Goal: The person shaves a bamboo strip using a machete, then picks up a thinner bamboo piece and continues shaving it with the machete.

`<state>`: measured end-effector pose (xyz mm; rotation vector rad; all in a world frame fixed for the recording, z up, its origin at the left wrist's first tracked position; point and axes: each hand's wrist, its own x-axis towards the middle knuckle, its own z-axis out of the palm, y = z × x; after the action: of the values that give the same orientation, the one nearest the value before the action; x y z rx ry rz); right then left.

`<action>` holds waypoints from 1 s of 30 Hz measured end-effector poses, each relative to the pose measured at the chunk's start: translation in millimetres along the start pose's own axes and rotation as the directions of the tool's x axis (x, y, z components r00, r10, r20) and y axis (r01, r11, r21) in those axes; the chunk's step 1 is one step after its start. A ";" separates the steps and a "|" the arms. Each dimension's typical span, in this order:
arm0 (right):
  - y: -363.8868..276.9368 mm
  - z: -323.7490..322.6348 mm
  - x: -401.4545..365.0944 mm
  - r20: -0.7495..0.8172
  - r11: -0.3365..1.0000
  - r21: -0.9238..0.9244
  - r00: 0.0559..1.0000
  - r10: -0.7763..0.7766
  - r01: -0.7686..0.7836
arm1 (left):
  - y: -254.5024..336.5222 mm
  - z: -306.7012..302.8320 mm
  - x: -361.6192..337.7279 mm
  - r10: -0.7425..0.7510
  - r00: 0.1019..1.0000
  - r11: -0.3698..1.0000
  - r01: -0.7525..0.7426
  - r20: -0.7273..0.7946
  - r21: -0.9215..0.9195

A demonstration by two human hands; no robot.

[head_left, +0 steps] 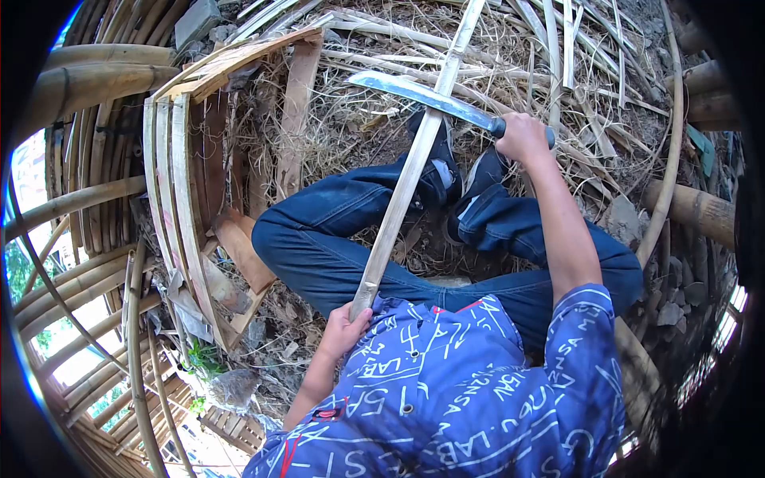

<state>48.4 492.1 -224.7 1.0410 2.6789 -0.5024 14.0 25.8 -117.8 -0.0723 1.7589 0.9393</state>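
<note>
My right hand (523,137) is wrapped round the dark handle of a machete (426,95), whose long, slightly curved blade points left. The blade lies across a split bamboo strip (405,195) and overlaps it in this view. Near my waist, my left hand (347,328) grips the lower end of that strip. From there the strip slants up between my legs, past my shoes, to the top edge of the view. A small raised notch shows on its surface close to my left hand.
A slatted wooden crate (179,167) stands on its side at the left. Shavings and thin bamboo strips (382,60) litter the ground ahead. Bamboo poles (103,80) frame the left side, and a thick bamboo pole (701,211) lies at the right. Stones (673,307) sit near my right knee.
</note>
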 end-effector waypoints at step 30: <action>-90.4 26.0 -111.5 0.168 0.959 0.104 0.946 -0.278 0.264 | 10.5 14.0 11.3 0.118 0.993 0.989 -0.117 -0.005 0.087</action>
<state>69.2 351.6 -191.2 0.6099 2.6667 -0.7235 15.3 45.9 -122.7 0.0836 1.8272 0.9475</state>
